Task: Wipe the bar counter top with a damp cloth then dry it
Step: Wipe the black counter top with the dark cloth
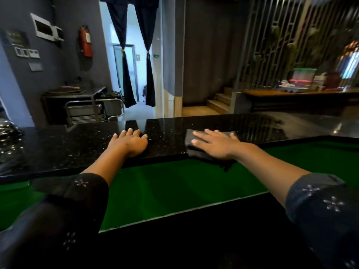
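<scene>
right hand (215,144) flat, fingers straight, pressing the cloth (196,150) on the counter (165,136) near its front edge. left hand (129,141) rests open, holding nothing. cloth overhangs, could slide off if pushed forward.

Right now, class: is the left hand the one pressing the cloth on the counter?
No: the right hand lies flat on the dark cloth, while the left hand rests bare on the black counter.
</scene>
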{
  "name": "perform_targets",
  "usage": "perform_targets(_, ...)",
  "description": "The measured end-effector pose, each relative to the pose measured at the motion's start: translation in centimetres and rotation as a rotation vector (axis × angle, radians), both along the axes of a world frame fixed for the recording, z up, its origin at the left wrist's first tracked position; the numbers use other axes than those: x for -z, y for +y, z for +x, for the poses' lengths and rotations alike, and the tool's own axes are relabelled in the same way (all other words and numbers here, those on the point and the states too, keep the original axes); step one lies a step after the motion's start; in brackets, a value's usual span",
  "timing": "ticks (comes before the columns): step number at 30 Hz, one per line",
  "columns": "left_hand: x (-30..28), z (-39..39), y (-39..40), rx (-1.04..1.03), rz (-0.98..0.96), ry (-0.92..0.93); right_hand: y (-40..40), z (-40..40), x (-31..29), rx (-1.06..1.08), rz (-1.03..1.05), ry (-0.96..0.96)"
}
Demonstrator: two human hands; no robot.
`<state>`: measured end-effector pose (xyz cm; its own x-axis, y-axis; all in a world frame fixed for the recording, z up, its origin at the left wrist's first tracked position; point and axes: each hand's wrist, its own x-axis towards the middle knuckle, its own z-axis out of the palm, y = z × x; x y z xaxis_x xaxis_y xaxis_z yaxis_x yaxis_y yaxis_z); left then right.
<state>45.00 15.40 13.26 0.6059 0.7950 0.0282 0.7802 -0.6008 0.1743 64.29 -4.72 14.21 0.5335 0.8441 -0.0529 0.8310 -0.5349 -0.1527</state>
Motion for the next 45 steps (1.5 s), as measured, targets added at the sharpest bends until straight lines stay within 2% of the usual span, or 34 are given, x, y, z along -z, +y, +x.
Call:
perform_targets(4, 0.0, 0.0, 0.0, 0.0, -0.003, 0.005, -5.0, 5.8, -0.2, 0.266, -0.019, 0.019)
perform_targets(7, 0.1, 0.4, 0.0, -0.005, 0.01, 0.014, -5.8, 7.6, -0.2, 0.338, -0.031, 0.037)
perform_targets(15, 0.0, 1.0, -0.6, -0.102, 0.023, 0.05, -1.0, 9.0, -0.7, 0.224, -0.019, 0.015)
perform_targets(17, -0.6, 1.5, -1.3, -0.155, 0.125, 0.141, 0.1, 9.1, -0.9, 0.185, -0.009, 0.007)
perform_targets(20, -1.7, 3.0, -3.7, -0.173, 0.38, 0.259, 0.7, 9.0, -1.1, 0.129, 0.009, 0.019)
perform_targets(21, -2.1, 3.9, -4.8, -0.153, 0.396, 0.266, 0.2, 9.0, -1.1, 0.079, -0.005, 0.032)
perform_targets(23, -2.9, 6.6, -6.6, -0.111, 0.3, 0.197, -1.5, 9.2, -0.7, -0.017, -0.013, 0.051)
perform_targets(25, -3.6, 10.6, -8.2, -0.074, 0.124, 0.091, -3.6, 10.4, -0.2, -0.1, -0.009, 0.047)
perform_targets(27, -3.8, 14.9, -10.1, 0.012, 0.055, 0.019, -5.5, 12.6, -0.1, -0.114, -0.004, 0.04)
perform_targets(32, -2.2, 23.4, -14.6, 0.177, -0.009, -0.057, -7.3, 20.7, -0.3, 0.062, 0.01, 0.018)
perform_targets(37, -0.7, 27.7, -14.8, 0.163, -0.045, -0.039, -5.6, 24.8, -0.8, 0.164, 0.005, 0.008)
perform_targets(45, -0.2, 30.3, -14.1, 0.16, 0.047, -0.027, -8.8, 25.5, 0.1, 0.038, 0.029, -0.009)
